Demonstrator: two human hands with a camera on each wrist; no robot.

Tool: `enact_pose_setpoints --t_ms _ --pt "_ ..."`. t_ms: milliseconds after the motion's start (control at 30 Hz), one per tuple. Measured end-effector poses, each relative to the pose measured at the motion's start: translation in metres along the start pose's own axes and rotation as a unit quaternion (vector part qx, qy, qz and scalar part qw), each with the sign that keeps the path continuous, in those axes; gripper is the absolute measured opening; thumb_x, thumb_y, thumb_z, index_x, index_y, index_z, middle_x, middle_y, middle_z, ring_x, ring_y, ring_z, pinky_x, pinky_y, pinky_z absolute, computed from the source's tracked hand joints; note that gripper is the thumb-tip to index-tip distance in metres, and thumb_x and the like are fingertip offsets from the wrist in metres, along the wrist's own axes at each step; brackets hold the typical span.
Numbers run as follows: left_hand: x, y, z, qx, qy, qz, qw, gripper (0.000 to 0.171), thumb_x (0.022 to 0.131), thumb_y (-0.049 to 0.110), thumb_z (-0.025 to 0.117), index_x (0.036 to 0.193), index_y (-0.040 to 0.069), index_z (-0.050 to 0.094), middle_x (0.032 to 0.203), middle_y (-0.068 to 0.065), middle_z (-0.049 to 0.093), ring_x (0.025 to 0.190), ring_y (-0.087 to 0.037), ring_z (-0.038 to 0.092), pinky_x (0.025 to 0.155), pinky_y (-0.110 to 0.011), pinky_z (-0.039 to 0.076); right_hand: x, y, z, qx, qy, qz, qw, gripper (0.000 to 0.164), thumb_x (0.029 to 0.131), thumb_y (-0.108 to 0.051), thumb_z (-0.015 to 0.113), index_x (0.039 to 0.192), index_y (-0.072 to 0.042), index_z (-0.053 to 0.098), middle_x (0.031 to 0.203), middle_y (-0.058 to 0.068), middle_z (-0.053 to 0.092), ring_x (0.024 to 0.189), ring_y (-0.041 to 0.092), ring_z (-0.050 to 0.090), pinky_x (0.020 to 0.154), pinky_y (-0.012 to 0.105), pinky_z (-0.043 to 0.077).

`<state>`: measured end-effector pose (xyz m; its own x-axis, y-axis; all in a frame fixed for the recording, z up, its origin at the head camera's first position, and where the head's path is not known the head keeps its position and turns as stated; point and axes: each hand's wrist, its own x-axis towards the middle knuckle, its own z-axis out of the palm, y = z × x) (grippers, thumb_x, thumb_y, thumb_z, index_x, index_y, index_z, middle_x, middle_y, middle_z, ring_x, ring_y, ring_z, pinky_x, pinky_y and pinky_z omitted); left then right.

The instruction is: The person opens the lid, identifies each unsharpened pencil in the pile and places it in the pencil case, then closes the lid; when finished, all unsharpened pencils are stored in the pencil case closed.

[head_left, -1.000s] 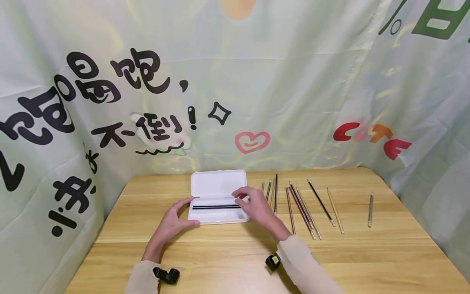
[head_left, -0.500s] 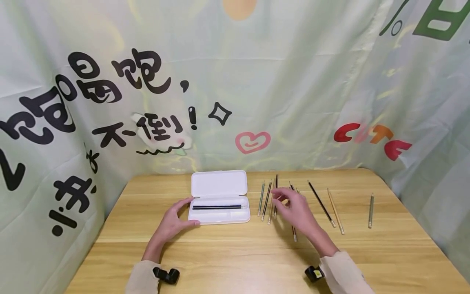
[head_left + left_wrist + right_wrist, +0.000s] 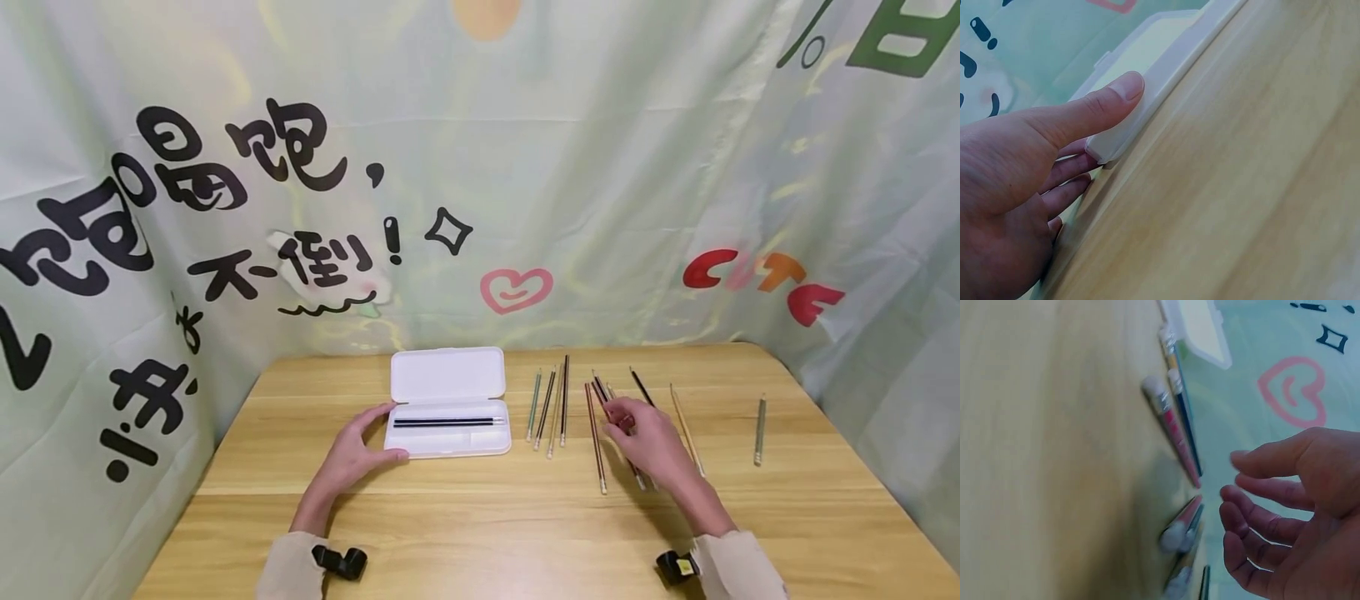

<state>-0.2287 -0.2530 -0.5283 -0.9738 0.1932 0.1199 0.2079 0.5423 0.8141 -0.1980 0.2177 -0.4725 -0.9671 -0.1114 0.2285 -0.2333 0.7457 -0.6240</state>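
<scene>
A white pencil case (image 3: 447, 443) lies open on the table, with black pencils (image 3: 442, 423) lengthwise inside. My left hand (image 3: 352, 454) holds its left end; in the left wrist view the thumb (image 3: 1113, 103) presses the front wall and the fingers reach round the corner. To the right, my right hand (image 3: 648, 437) hovers over a group of pencils, partly covering them. Its fingers are loosely curled and hold nothing in the right wrist view. A dark red pencil (image 3: 596, 442) lies just left of that hand, eraser end toward me.
Several pencils (image 3: 551, 408) lie between case and right hand. Beyond the hand are a natural-wood pencil (image 3: 684, 425) and a grey-green pencil (image 3: 759, 429). A printed curtain (image 3: 600, 208) hangs behind the wooden table (image 3: 465, 525).
My right hand has left the right end of the pencil case and moved right, past the nearer pencils, to the group beyond them. The left hand stays at the case.
</scene>
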Motion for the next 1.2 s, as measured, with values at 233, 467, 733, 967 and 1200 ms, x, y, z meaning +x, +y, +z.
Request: enact_pose_setpoints --t_ms 233,467,733,967,1200 --pt "0.0 0.0 -0.001 -0.009 0.002 0.006 0.9999 0.092 0.071 0.037 0.095 0.15 0.014 0.053 0.156 -0.013 0.047 0.147 -0.038 0.035 0.119 -0.063 0.024 -0.001 0.011 0.002 -0.037 -0.026 0.013 0.999 0.031 0.087 0.001 0.077 0.115 0.007 0.069 0.096 0.01 0.07 0.083 0.022 0.066 0.07 0.041 0.056" --pt "0.003 0.001 -0.003 -0.006 0.004 0.003 1.0 0.092 0.071 0.038 0.095 0.15 0.016 0.053 0.156 -0.014 0.046 0.147 -0.039 0.035 0.118 -0.063 0.025 0.001 0.01 0.002 -0.065 -0.039 0.035 0.996 0.022 0.088 -0.001 0.077 0.109 0.001 0.072 0.088 0.003 0.069 0.076 0.018 0.063 0.067 0.04 0.054" --pt "0.007 0.003 -0.003 0.013 0.005 0.002 0.9999 0.092 0.071 0.039 0.095 0.15 0.015 0.054 0.156 -0.016 0.046 0.146 -0.041 0.036 0.118 -0.064 0.025 0.0 0.009 0.001 -0.086 -0.033 0.049 0.995 0.006 0.089 -0.005 0.075 0.095 -0.003 0.076 0.079 0.0 0.069 0.068 0.016 0.058 0.057 0.034 0.048" --pt "0.004 0.0 0.0 0.009 0.004 -0.001 1.0 0.091 0.071 0.038 0.095 0.149 0.014 0.054 0.156 -0.016 0.047 0.146 -0.041 0.036 0.118 -0.063 0.025 -0.001 0.008 -0.001 -0.057 -0.032 0.056 0.996 0.009 0.09 -0.003 0.072 0.099 -0.002 0.075 0.078 0.0 0.067 0.065 0.015 0.055 0.053 0.029 0.045" --pt "0.002 0.0 0.001 0.003 0.005 0.003 1.0 0.091 0.071 0.038 0.095 0.149 0.015 0.054 0.155 -0.015 0.047 0.146 -0.039 0.037 0.118 -0.062 0.025 -0.001 0.0 -0.004 -0.02 -0.02 0.04 0.999 0.018 0.092 -0.006 0.071 0.108 0.002 0.073 0.082 0.001 0.069 0.068 0.014 0.059 0.052 0.026 0.048"
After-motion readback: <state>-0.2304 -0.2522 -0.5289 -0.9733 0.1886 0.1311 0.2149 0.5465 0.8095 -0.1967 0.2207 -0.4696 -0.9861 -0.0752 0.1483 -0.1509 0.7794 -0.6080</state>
